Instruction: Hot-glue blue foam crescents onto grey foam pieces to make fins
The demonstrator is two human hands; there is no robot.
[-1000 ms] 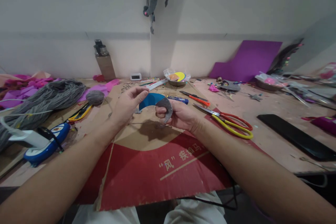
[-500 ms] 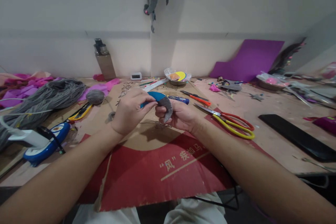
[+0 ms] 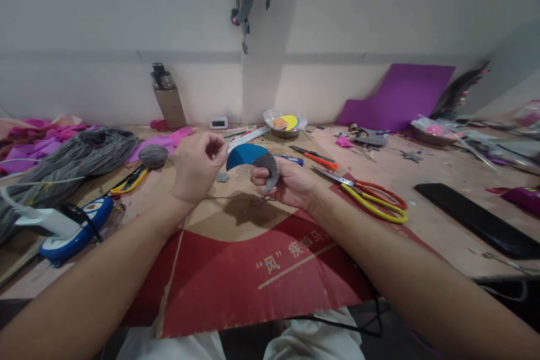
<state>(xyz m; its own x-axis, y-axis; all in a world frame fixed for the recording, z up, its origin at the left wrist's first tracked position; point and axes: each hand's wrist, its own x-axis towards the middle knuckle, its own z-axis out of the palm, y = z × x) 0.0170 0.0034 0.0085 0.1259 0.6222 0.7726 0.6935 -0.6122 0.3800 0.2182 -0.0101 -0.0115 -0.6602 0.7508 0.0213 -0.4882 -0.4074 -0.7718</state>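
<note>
A crescent (image 3: 248, 156), blue on its left part and wrapped in grey yarn on its right, is pinched in my right hand (image 3: 291, 183) by the grey end. My left hand (image 3: 200, 163) is just left of the blue tip, apart from it, with thumb and index finger pinched together; whatever they hold is too small to make out. Grey yarn trails over the cardboard (image 3: 295, 287) beneath both hands. A small grey piece (image 3: 223, 178) lies between the hands.
Red-and-yellow scissors (image 3: 375, 199), an orange-handled cutter (image 3: 316, 159) and a black case (image 3: 475, 219) lie to the right. At the left are grey yarn (image 3: 88, 152), a yarn ball (image 3: 152, 156), a yellow cutter (image 3: 130, 180) and a blue-and-white device (image 3: 78, 230). A bottle (image 3: 169, 98) stands behind.
My left hand has moved off the crescent toward the left, uncovering its blue tip and the small grey piece. My right hand keeps hold of the grey end.
</note>
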